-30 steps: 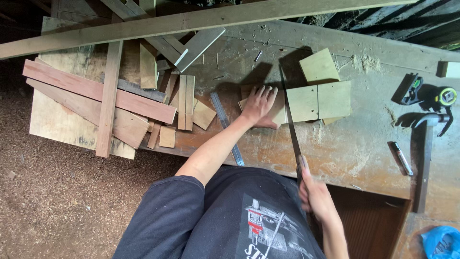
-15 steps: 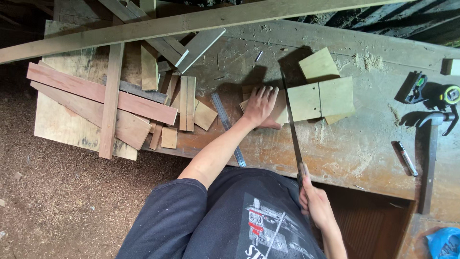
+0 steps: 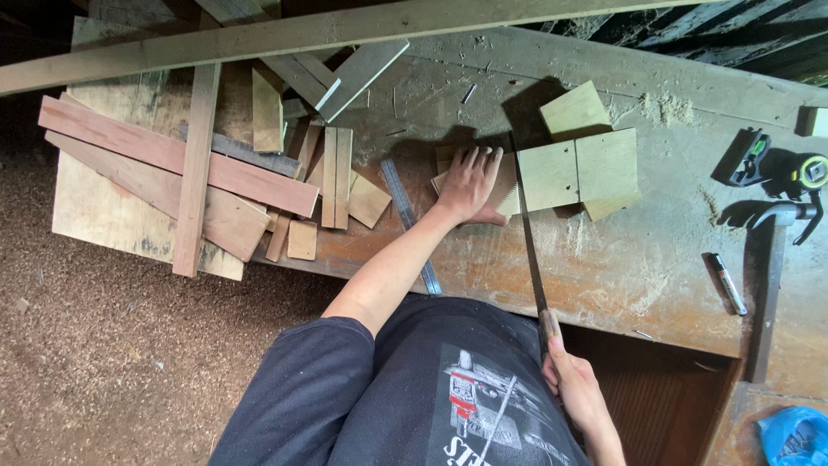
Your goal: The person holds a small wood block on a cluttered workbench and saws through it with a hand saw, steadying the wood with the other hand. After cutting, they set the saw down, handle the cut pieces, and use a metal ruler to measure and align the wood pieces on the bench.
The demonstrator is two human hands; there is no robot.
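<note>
on bench (image 3: pixel 673 276): l hand (image 3: pixel 468 184) pins plywood (image 3: pixel 576 171), r hand (image 3: pixel 569 384) grips saw (image 3: pixel 530 250).

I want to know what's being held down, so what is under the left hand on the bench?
The left hand lies flat on a pale wooden board, beside the saw held by the right hand. The board's left end beneath the palm is covered.

A long, thin hand saw (image 3: pixel 528 237) runs from the near edge of the workbench (image 3: pixel 655 276) back toward its middle, blade on edge, its handle end just past the near edge. The blade meets a flat, pale square plywood piece (image 3: pixel 547 175) lying mid-bench, beside a matching square board (image 3: pixel 607 164) to its right.
</note>
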